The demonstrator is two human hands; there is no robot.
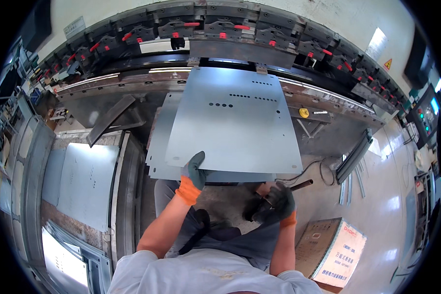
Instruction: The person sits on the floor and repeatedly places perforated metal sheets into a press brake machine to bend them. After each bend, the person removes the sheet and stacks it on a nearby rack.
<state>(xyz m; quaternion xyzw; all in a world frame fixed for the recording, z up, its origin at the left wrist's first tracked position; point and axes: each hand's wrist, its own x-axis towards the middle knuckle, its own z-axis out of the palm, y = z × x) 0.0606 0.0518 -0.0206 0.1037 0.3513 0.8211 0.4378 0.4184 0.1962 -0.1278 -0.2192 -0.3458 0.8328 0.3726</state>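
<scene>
A flat grey sheet-metal panel (235,127) with rows of punched holes lies tilted in front of me, its far edge reaching the machine's bed. My left hand (195,174), in a grey glove with an orange cuff, grips the panel's near edge left of the middle, thumb on top; the other fingers are hidden below. Under it shows a stack of similar sheets (161,142), sticking out at the left and the near side. My right hand (281,202), gloved alike, is off the panel above my right knee, near a brown pipe end (303,185). Its dark fingers are hard to make out.
A long press brake (225,29) with red-handled clamps spans the back. A yellow tape measure (304,112) rests on a bracket at right. More punched sheets (89,181) lie at left. A wooden crate (323,247) stands at lower right, with metal profiles (355,157) beyond.
</scene>
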